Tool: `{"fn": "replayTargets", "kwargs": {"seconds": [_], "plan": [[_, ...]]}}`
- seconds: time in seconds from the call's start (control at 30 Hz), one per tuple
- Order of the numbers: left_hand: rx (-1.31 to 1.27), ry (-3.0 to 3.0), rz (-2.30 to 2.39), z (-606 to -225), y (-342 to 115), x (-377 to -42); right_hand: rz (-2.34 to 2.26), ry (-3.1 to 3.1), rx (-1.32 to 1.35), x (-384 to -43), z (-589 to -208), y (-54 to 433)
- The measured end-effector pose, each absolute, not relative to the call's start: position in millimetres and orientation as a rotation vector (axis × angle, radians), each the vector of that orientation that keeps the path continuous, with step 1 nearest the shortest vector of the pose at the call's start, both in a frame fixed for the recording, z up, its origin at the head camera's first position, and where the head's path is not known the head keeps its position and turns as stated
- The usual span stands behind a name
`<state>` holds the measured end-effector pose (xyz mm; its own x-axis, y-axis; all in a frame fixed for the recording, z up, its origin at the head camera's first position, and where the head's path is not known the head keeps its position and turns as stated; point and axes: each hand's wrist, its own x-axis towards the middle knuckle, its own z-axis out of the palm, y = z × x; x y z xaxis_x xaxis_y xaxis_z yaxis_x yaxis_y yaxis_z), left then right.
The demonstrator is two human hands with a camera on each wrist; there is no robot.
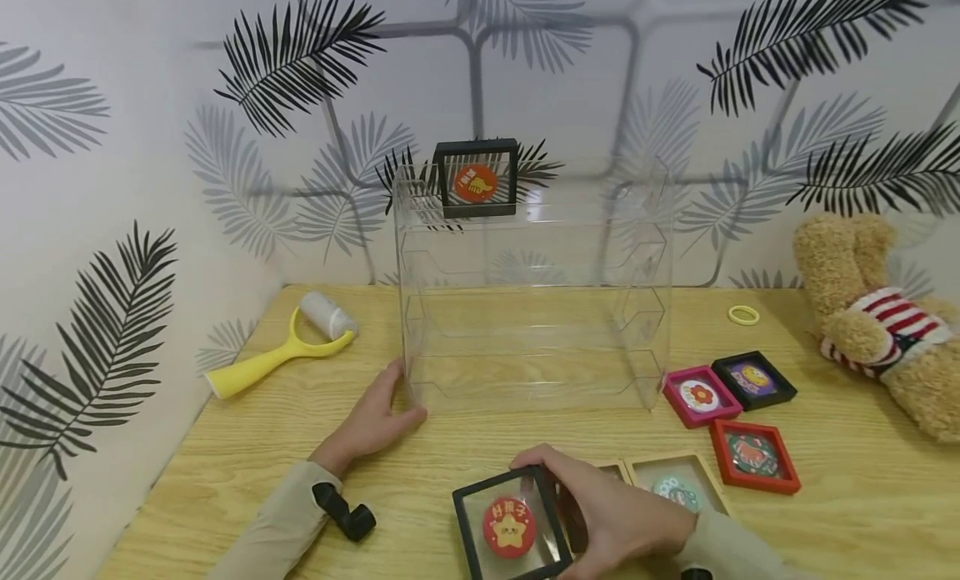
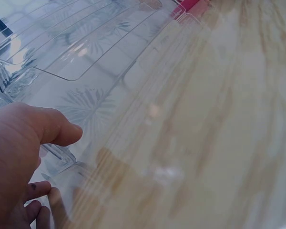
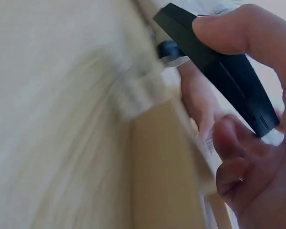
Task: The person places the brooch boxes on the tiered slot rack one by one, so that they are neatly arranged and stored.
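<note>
My right hand [image 1: 622, 513] grips a black square display frame [image 1: 509, 527] by its right side, thumb at one edge and fingers at the other. Inside the frame is a red round badge with a yellow star. The frame tilts above the front of the table, edge-on in the right wrist view. My left hand [image 1: 375, 426] rests at the lower left corner of a clear acrylic display rack [image 1: 532, 392], thumb in front and fingers along its side. On the rack's top tier stands another black frame [image 1: 476, 180] with an orange badge.
Wooden-coloured frames [image 1: 678, 480] lie partly behind my right hand. To their right are a pink frame [image 1: 701, 395], a black frame [image 1: 753, 380] and a red frame [image 1: 754, 455]. A yellow-handled roller [image 1: 281, 351] lies left, a yellow ring [image 1: 743, 315] and teddy bear [image 1: 885, 330] right.
</note>
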<state>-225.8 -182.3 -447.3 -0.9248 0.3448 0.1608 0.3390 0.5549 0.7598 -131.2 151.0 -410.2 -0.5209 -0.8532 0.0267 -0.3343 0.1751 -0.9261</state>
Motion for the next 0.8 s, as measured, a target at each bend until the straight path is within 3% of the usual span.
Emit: {"fn": "replayTargets", "kwargs": {"seconds": [0.23,0.47,0.8], "plan": [[0.612,2.762,1.35,-446,-180,-227,-1.538,1.676,-0.869,-134,-402,152],[0.616,2.766,1.345,-446,-179,-228,-1.709,1.685,-1.01,-144,-399,152],[0.606,2.769,1.354,-445,-181,-225,-1.796,2.346,-1.201,-189,-334,167]]}}
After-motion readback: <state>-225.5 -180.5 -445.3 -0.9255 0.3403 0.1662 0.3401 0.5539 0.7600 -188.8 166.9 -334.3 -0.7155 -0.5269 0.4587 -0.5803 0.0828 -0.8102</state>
